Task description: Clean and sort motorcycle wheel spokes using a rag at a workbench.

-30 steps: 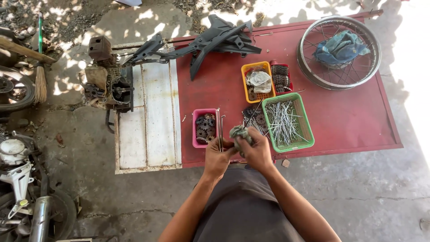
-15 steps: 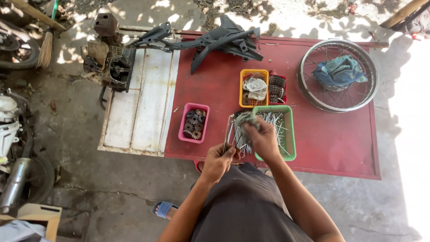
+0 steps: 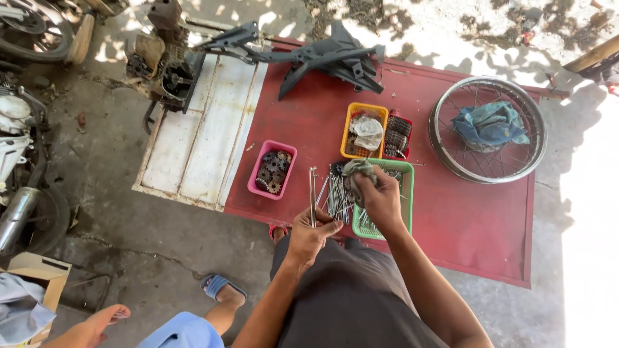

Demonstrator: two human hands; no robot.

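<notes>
While the left hand (image 3: 309,233) stands closed around a few thin metal spokes (image 3: 313,193), holding them upright by their lower ends just off the near edge of the red board (image 3: 464,219), the right hand (image 3: 380,200) is curled tight about a crumpled grey rag (image 3: 356,173) and hangs over the green basket (image 3: 406,169). More loose spokes lie fanned between the two hands, spilling from the basket's left side, though whether the rag actually touches any of them I cannot tell from here. Just left of the hands sits a pink tray (image 3: 255,187) of small sprockets, and farther back a yellow tray (image 3: 349,121) holds a pale wad of cloth, with a small red tray (image 3: 407,122) of dark parts touching its right side. Well to the right a bare wheel rim (image 3: 445,151) lies flat on the board with a blue-green cloth (image 3: 490,122) bundled inside it. At the far edge rests a dark grey frame piece (image 3: 329,58), and left of the board lies a white panel (image 3: 193,142) with an old engine (image 3: 161,61) at its far corner. Near left, another person's bare foot in a blue sandal (image 3: 222,290) shows on the concrete
</notes>
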